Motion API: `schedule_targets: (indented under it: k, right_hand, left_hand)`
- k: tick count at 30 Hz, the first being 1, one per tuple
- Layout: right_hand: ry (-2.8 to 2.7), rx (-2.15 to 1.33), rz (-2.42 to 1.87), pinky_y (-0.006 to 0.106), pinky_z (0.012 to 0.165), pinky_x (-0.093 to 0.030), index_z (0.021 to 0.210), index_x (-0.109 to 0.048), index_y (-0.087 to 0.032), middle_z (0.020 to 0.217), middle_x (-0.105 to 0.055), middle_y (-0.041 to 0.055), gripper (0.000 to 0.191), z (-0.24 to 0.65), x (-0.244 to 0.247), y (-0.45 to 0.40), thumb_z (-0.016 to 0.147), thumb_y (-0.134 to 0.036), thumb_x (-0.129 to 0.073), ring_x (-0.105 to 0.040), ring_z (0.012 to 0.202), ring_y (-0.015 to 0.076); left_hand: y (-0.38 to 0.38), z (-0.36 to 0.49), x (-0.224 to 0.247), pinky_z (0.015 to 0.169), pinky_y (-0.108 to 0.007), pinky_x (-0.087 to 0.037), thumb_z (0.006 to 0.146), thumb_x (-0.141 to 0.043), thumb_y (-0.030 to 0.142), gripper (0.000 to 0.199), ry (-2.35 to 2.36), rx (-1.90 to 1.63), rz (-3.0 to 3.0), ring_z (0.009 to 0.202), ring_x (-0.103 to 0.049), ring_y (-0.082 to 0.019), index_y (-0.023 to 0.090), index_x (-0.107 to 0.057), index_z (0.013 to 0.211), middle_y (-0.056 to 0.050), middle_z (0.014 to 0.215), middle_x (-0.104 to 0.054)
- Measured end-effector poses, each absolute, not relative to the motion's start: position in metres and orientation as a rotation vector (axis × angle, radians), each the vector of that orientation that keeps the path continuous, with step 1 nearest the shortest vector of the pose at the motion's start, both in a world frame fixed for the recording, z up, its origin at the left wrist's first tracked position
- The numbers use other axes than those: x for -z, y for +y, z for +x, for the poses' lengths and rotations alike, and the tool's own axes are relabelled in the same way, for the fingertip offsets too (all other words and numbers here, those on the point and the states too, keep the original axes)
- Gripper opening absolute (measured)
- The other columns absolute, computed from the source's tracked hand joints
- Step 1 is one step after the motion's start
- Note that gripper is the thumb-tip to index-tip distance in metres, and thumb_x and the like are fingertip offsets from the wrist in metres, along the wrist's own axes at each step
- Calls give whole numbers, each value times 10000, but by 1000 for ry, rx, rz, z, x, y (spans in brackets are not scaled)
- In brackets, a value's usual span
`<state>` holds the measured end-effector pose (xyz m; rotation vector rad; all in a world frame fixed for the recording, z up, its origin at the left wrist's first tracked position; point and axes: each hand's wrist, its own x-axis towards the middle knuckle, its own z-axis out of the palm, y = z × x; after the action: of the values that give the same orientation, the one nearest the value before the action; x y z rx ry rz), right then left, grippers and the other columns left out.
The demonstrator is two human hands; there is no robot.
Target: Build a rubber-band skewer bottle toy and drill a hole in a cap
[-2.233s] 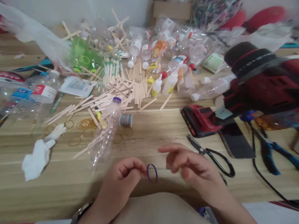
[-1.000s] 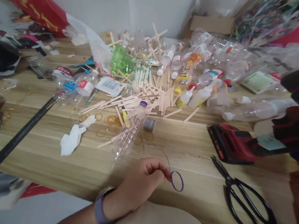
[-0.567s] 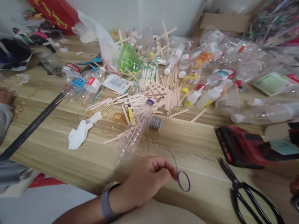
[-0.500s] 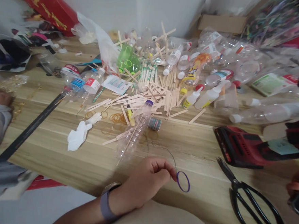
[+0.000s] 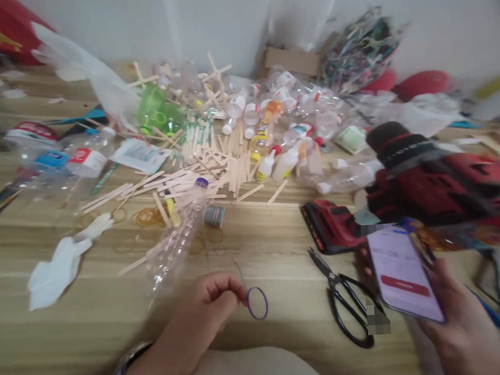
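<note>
Wood-grain table (image 5: 286, 333) is supporting a red-and-black cordless power tool (image 5: 442, 180) and, farther left, a ribbed clear bottle (image 5: 178, 235) with a purple cap. The right hand (image 5: 460, 321) is gripping a lit smartphone (image 5: 404, 274); the left hand (image 5: 195, 323) is pinching a slim purple ring (image 5: 267, 304) above the table's near part. Black-handled scissors (image 5: 334, 279) are lying between the hands, unheld. A thread spool (image 5: 214, 216) is resting beside the bottle. The ring is forming a complete-looking hoop; dark thread (image 5: 240, 270) is reaching the pinch, fingertips hiding whether it is tied.
</note>
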<state>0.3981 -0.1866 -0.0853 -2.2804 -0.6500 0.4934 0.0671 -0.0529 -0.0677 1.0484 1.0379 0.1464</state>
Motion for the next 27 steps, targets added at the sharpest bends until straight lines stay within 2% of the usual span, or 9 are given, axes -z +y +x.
schedule_targets:
  k: [2, 4, 7, 14, 19, 21, 23, 25, 27]
  right_hand:
    - [-227, -863, -2010, 394, 592, -512, 714, -674, -191, 757, -702, 197, 742, 401, 79, -185, 965, -623, -125, -726, 696, 302]
    - [-113, -1011, -1867, 385, 629, -500, 710, -692, -182, 743, -705, 172, 693, 402, 71, -182, 944, -665, -255, -722, 696, 294]
    - [-104, -1104, -1775, 371, 695, -487, 793, -736, -176, 769, -718, 129, 567, 405, 62, -178, 930, -623, -417, -711, 699, 259]
    - [-203, -1023, -1879, 339, 734, -500, 809, -731, -150, 939, -719, 187, 569, 422, 61, -169, 991, -509, -329, -703, 909, 256]
    - [-251, -754, -2136, 302, 840, -491, 823, -668, -179, 1092, -693, 187, 394, 423, 54, -175, 991, -328, -345, -674, 1014, 223]
    - [-259, -612, -2296, 340, 790, -497, 785, -658, -194, 994, -706, 168, 271, 416, 45, -182, 923, -295, -448, -667, 976, 265]
    - [-261, -457, -2472, 382, 701, -478, 687, -651, -222, 771, -682, 129, 197, 399, 37, -190, 832, -310, -552, -649, 868, 320]
    - [-325, -349, -2590, 384, 623, -443, 622, -650, -257, 579, -599, 77, 191, 370, 34, -195, 763, -383, -620, -618, 720, 325]
    - [-746, -396, -2487, 365, 577, -448, 710, -699, -276, 637, -659, 59, 270, 331, 38, -192, 777, -508, -578, -615, 626, 277]
  left_hand:
    - [-52, 68, 65, 462, -262, -119, 624, -461, 361, 184, 1066, -121, 1061, 438, -179, -91, 208, -553, 669, 113, 409, -261]
    - [-51, 69, 62, 466, -261, -126, 616, -465, 386, 202, 1070, -108, 1081, 442, -174, -90, 209, -552, 658, 113, 408, -254]
    - [-49, 70, 62, 470, -261, -134, 619, -477, 400, 213, 1062, -94, 1096, 447, -168, -90, 208, -561, 654, 111, 419, -252]
    - [-50, 66, 71, 476, -257, -148, 666, -506, 386, 184, 1052, -108, 1107, 459, -165, -96, 211, -564, 669, 107, 435, -255]
    - [-50, 65, 74, 475, -260, -151, 687, -497, 378, 186, 1026, -99, 1120, 462, -171, -100, 209, -572, 690, 104, 441, -264]
    - [-50, 65, 72, 477, -260, -156, 693, -491, 378, 185, 1037, -100, 1128, 466, -175, -102, 210, -568, 687, 104, 443, -265]
    - [-49, 67, 69, 479, -259, -161, 689, -487, 383, 189, 1057, -97, 1135, 470, -179, -103, 212, -565, 681, 103, 445, -266]
    - [-49, 69, 66, 479, -260, -159, 674, -487, 394, 202, 1079, -71, 1146, 468, -186, -105, 212, -575, 685, 104, 440, -260]
    - [-49, 72, 63, 478, -260, -163, 666, -489, 403, 228, 1089, -39, 1180, 464, -205, -108, 210, -604, 705, 103, 436, -262]
